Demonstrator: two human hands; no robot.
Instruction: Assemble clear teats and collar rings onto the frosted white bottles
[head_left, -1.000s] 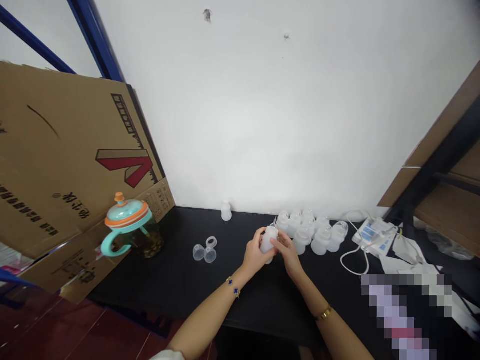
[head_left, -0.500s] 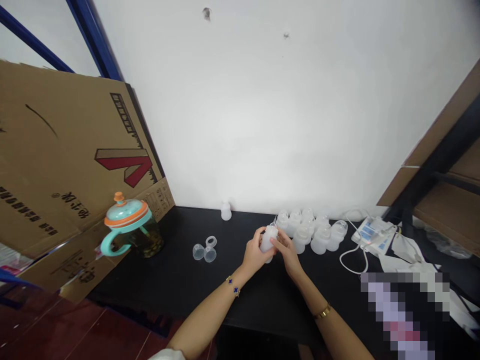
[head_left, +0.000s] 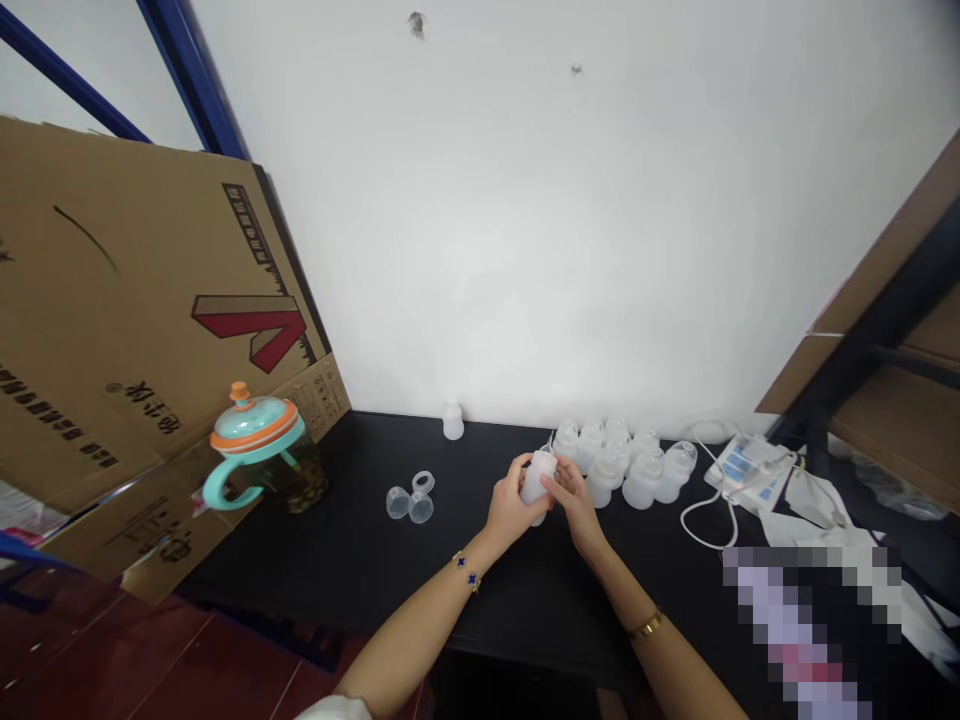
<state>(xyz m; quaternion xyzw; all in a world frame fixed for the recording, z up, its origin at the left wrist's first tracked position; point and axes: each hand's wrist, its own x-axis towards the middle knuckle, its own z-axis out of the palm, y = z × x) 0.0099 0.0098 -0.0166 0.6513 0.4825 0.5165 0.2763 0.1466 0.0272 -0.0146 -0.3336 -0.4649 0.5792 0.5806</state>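
Observation:
A small translucent white baby bottle (head_left: 537,480) is held between both hands above the black table. My left hand (head_left: 511,508) wraps its left side, fingers closed round it. From the other side my right hand (head_left: 576,502) grips the same bottle, with the thumb against its front. The lower part of the bottle is largely covered by the fingers. Just right of my right hand stand several similar bottles (head_left: 641,482) with clear domed caps. To the left lie two clear dome caps (head_left: 420,508) and a ring collar (head_left: 424,482). One bottle (head_left: 453,422) without a dome stands by the wall.
A jug (head_left: 262,450) with a turquoise handle and lid stands at the left before large cardboard sheets (head_left: 135,300). White cables (head_left: 709,540), a white packet (head_left: 754,470) and paper lie at the right. A white wall (head_left: 540,220) borders the black table (head_left: 315,570) behind.
Both hands keep hold of the bottle in nearly the same place. The whole view has shifted very slightly; nothing on the table has visibly moved.

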